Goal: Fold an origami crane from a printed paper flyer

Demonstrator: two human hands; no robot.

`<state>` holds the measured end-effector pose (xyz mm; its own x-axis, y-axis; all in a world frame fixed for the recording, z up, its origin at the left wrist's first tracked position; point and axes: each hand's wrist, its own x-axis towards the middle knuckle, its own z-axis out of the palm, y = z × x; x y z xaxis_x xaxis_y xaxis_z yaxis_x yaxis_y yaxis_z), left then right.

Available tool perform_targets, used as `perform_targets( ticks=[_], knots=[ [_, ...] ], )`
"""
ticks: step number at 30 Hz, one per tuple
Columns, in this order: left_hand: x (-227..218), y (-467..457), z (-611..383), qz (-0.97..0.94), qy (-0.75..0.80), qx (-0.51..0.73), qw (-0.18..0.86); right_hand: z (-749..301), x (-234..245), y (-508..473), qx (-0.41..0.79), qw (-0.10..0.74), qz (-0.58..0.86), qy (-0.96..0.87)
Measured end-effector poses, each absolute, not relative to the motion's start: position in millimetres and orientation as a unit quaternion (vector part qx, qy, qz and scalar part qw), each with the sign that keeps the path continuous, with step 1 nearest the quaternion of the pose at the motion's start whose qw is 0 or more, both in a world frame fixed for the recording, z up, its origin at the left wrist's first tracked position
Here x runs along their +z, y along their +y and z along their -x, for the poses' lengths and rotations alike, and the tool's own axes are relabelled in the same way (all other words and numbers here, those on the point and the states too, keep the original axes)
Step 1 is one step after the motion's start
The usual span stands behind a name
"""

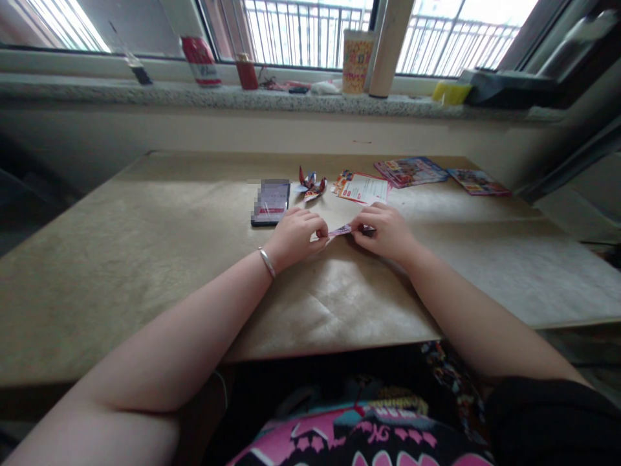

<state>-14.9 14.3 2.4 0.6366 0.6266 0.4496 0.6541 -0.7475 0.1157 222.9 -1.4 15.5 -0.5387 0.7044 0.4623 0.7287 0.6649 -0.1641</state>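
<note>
Between my hands is a narrow strip of folded printed paper [341, 230], a little above or on the table. My left hand [301, 234] pinches its left end, and a bracelet circles that wrist. The right end is pinched by my right hand [381, 230], whose fingers hide part of the paper. Just beyond my left hand lies a phone [272, 202] with its screen lit. A folded paper figure [311, 185] with pointed tips sits to the phone's right. Printed sheets [363, 187] lie beyond my right hand.
Colourful printed papers [412, 172] and another stack [478, 182] lie at the table's [145, 259] back right. On the windowsill [291, 97] stand a red can [201, 61], a red container [246, 72], a patterned cup [358, 63] and a yellow item [451, 92].
</note>
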Motion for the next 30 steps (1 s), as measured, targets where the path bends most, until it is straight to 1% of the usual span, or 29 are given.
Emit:
perform_targets(
  ticks=[7, 18, 23, 30],
  knots=[
    [3, 18, 20, 0.906, -0.350, -0.237, 0.022, -233, 18, 2, -0.027, 0.248, 0.409, -0.878],
    [2, 16, 21, 0.903, -0.374, -0.211, -0.030, -237, 16, 5, -0.034, 0.228, 0.416, -0.880],
    [2, 14, 20, 0.897, -0.390, -0.205, -0.027, -235, 16, 3, -0.039, 0.232, 0.412, -0.880],
    [6, 11, 18, 0.888, -0.418, -0.191, 0.008, -232, 16, 1, -0.044, 0.239, 0.420, -0.874]
  ],
)
